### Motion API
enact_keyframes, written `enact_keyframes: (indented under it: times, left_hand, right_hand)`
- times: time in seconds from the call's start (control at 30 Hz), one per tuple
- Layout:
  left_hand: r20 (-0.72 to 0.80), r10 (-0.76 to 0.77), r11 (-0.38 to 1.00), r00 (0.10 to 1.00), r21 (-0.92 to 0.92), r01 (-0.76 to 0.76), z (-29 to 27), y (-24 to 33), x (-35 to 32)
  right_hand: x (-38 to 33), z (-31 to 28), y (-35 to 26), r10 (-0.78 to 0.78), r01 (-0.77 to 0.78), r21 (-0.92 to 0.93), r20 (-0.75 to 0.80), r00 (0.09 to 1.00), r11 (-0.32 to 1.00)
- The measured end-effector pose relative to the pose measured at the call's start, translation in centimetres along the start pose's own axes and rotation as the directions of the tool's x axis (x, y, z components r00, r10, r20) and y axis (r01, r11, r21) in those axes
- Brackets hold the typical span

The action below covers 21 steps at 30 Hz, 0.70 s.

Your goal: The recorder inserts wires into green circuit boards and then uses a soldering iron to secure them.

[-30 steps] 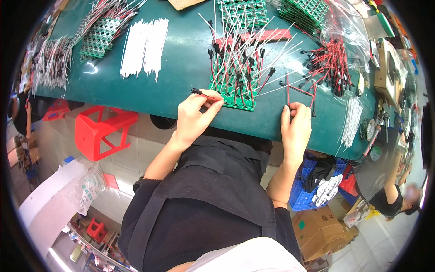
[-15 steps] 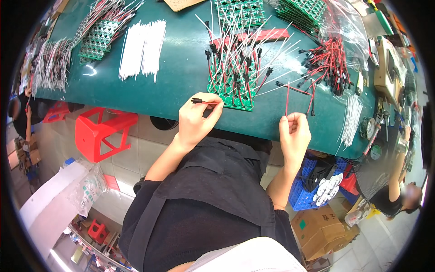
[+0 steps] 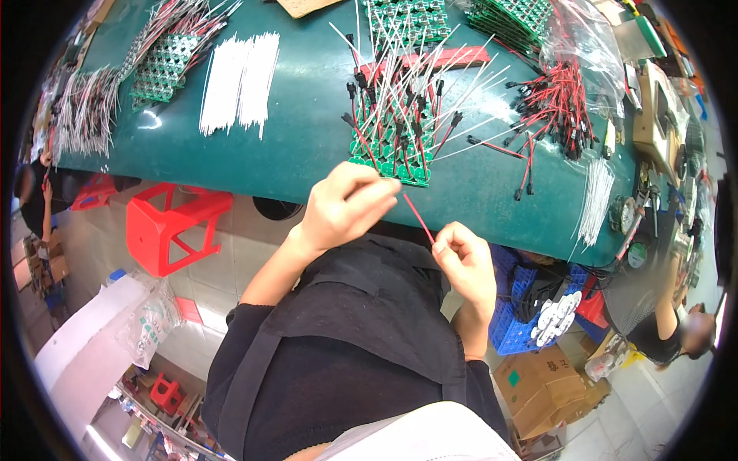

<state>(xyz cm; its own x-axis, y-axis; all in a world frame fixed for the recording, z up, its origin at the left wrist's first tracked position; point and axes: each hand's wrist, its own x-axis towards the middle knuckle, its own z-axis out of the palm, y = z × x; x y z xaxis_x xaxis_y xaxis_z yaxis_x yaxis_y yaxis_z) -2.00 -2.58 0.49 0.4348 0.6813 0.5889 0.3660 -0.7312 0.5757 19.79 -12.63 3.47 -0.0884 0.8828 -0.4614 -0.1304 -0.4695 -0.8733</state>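
Right hand [image 3: 467, 265]: pinching red wire [image 3: 419, 219] | Left hand [image 3: 346, 207]: beside green circuit board [image 3: 417, 181]; blurred, grip cannot be told

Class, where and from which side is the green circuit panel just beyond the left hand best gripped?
Probably by the near edge of the green panel, at its right corner, coming from the person's side. That rim is fairly exposed, while the black-tipped leads splay up over the rest, and the left hand crowds the left end.
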Motion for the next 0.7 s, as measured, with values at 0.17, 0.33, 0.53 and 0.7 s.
enact_keyframes:
  times: [0.17,0.33,0.53,0.7]
  left_hand:
    - [0.081,0.152,0.988,0.985,-0.031,-0.150,-0.1,-0.8,-1.3]
    - [-0.054,-0.159,0.986,0.986,-0.060,0.156,-1.2,-0.7,-1.2]
    - [-0.056,-0.551,0.804,0.833,-0.303,0.512,-1.6,-1.1,-1.6]
    - [-0.036,-0.569,0.805,0.822,-0.233,0.546,-1.3,-1.3,-2.2]
  right_hand:
    - [1.1,1.9,-0.4,-0.027,0.035,-0.072,0.109,0.994,0.997]
    - [2.6,1.9,-1.3,-0.169,0.158,-0.220,-0.032,0.985,0.963]
    - [4.3,-0.4,0.6,-0.320,0.198,-0.348,-0.342,0.884,0.917]
    - [4.4,-1.0,1.3,-0.327,0.210,-0.327,-0.360,0.874,0.921]
